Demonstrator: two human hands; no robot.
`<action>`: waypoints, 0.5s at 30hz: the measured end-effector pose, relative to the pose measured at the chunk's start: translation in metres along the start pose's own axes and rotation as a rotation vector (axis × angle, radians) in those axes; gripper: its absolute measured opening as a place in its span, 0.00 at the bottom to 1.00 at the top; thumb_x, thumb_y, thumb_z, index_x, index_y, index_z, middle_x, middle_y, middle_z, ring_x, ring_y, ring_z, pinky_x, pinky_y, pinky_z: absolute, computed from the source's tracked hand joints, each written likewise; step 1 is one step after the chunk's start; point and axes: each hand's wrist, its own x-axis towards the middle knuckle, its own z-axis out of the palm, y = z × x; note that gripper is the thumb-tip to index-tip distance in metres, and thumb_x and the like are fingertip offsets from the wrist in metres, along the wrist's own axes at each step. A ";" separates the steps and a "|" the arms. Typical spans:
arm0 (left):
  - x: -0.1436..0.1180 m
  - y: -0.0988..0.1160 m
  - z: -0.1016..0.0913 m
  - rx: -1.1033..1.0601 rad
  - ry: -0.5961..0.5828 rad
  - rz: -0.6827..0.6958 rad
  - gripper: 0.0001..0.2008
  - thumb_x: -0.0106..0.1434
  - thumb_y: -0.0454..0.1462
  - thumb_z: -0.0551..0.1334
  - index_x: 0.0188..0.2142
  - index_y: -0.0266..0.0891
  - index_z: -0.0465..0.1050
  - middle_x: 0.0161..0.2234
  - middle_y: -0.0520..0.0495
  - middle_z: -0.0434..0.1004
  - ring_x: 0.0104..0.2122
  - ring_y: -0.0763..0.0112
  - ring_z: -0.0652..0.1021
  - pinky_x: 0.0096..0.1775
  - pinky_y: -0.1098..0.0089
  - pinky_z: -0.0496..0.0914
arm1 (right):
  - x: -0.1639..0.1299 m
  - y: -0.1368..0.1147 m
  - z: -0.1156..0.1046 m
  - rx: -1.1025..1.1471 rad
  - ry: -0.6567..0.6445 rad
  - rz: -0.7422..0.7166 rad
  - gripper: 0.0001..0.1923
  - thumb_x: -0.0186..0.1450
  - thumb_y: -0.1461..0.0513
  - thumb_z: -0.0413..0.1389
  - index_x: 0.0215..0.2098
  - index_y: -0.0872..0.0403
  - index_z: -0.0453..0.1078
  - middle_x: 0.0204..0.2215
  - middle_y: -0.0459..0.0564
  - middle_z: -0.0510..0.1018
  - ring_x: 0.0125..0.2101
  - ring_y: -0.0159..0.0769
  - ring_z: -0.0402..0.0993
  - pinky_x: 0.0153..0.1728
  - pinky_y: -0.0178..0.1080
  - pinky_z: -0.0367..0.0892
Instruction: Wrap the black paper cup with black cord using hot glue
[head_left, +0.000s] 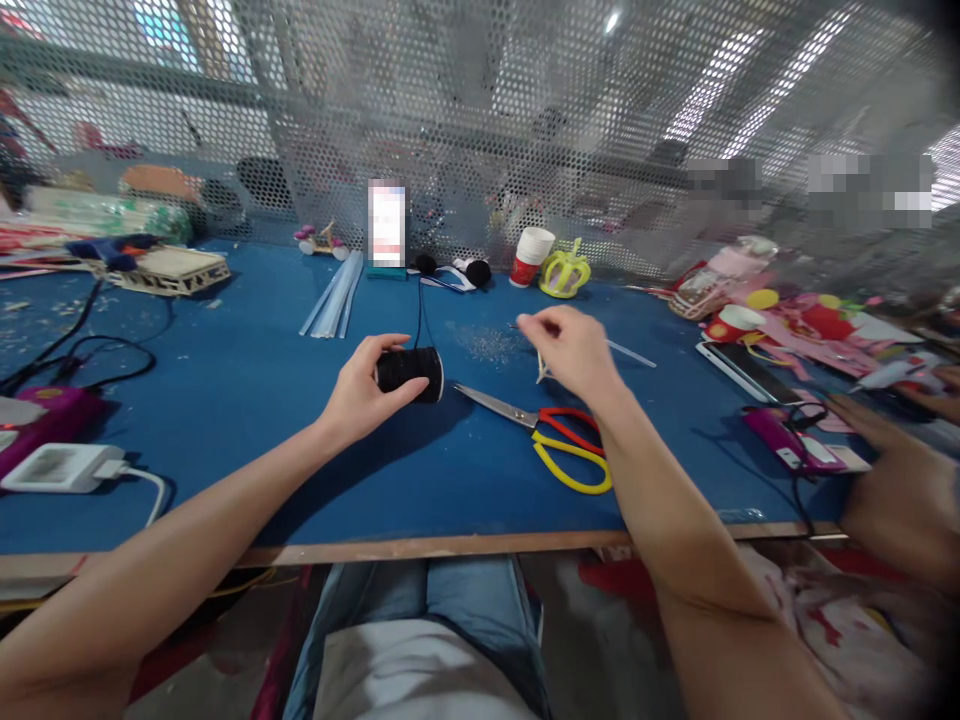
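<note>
My left hand (pixel 367 390) grips a black spool of cord (pixel 410 371) lying on its side on the blue table (pixel 247 400). A thin black cord (pixel 419 310) runs from the spool toward the back. My right hand (pixel 574 352) hovers to the right of the spool, fingers pinched on a small pale piece (pixel 541 372) that hangs below them. Scissors with red and yellow handles (pixel 559 440) lie shut on the table just under my right wrist, blades pointing at the spool.
A glue stick bundle (pixel 334 295), a phone on a stand (pixel 387 225), a paper cup (pixel 531 257) and a yellow crown (pixel 564 270) stand at the back. Chargers and cables (pixel 67 465) lie left. A co-worker's hand (pixel 904 500) and craft clutter (pixel 787 330) fill the right.
</note>
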 end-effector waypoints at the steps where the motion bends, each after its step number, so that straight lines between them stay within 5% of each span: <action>1: 0.000 0.000 0.000 0.009 -0.004 0.021 0.25 0.53 0.43 0.64 0.50 0.40 0.63 0.42 0.44 0.71 0.43 0.63 0.74 0.44 0.62 0.69 | 0.000 -0.014 0.005 0.093 -0.110 -0.078 0.22 0.65 0.49 0.45 0.26 0.55 0.70 0.27 0.51 0.73 0.29 0.34 0.68 0.32 0.37 0.61; 5: 0.000 0.000 0.000 0.058 -0.025 0.126 0.29 0.51 0.42 0.66 0.51 0.40 0.60 0.43 0.43 0.70 0.44 0.62 0.73 0.46 0.61 0.68 | 0.010 -0.057 0.033 0.237 -0.414 -0.182 0.30 0.65 0.45 0.38 0.17 0.54 0.62 0.18 0.47 0.66 0.22 0.30 0.61 0.28 0.36 0.57; 8: 0.000 0.000 -0.001 0.072 -0.031 0.152 0.29 0.51 0.41 0.66 0.51 0.40 0.60 0.44 0.43 0.70 0.44 0.62 0.73 0.47 0.61 0.68 | 0.016 -0.072 0.054 0.441 -0.649 -0.147 0.26 0.62 0.44 0.45 0.21 0.55 0.67 0.21 0.46 0.71 0.25 0.30 0.65 0.28 0.35 0.58; 11: 0.000 -0.001 -0.001 0.044 -0.023 0.100 0.31 0.50 0.42 0.66 0.51 0.40 0.57 0.45 0.43 0.70 0.45 0.62 0.73 0.46 0.62 0.68 | 0.015 -0.079 0.063 0.693 -0.567 -0.067 0.18 0.58 0.48 0.54 0.30 0.55 0.71 0.30 0.48 0.75 0.31 0.32 0.69 0.33 0.34 0.61; 15: 0.000 -0.001 -0.003 -0.026 -0.046 0.002 0.31 0.50 0.45 0.66 0.51 0.39 0.58 0.42 0.44 0.71 0.42 0.63 0.74 0.42 0.64 0.69 | 0.011 -0.075 0.054 0.824 -0.380 -0.012 0.16 0.56 0.51 0.57 0.28 0.57 0.72 0.25 0.46 0.74 0.28 0.28 0.66 0.33 0.34 0.62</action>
